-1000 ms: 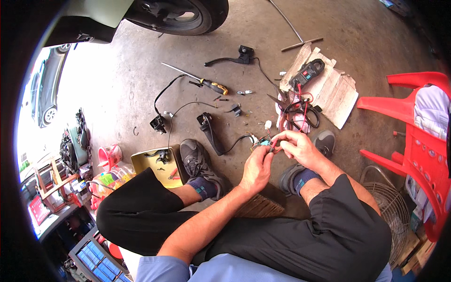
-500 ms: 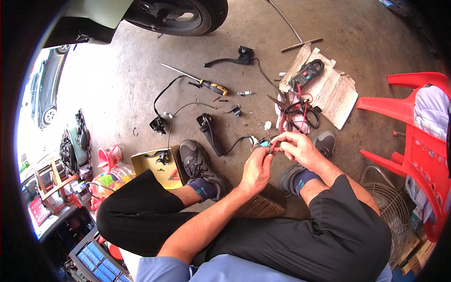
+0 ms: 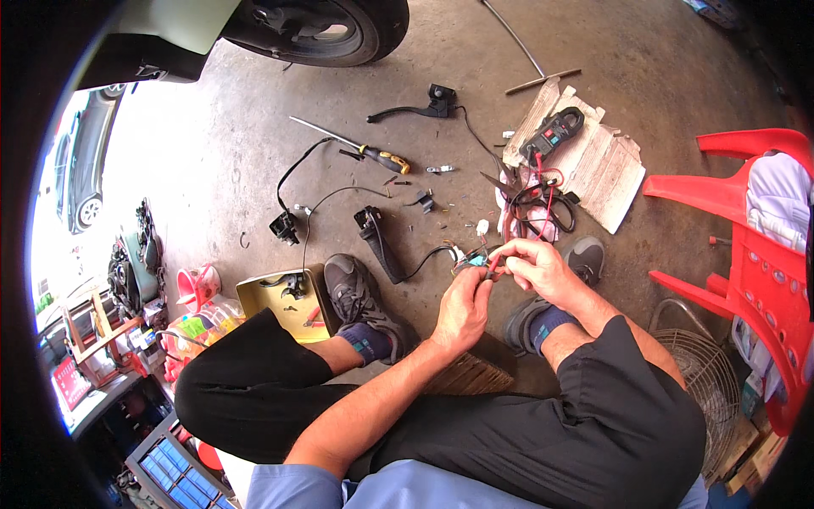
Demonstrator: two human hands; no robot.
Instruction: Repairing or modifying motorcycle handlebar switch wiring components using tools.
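Fingers (image 3: 485,284) still pinch wire bundle (image 3: 471,260); both hands unmoved.

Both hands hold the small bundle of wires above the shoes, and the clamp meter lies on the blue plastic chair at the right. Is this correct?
Not quite. In the head view the hands, left and right, do hold the wires, but the clamp meter lies on cardboard on the floor. The chair is red.

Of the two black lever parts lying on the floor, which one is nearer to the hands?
The black handle part beside the left shoe; its cable runs toward the hands. The other, a brake lever, lies farther off near the tyre.
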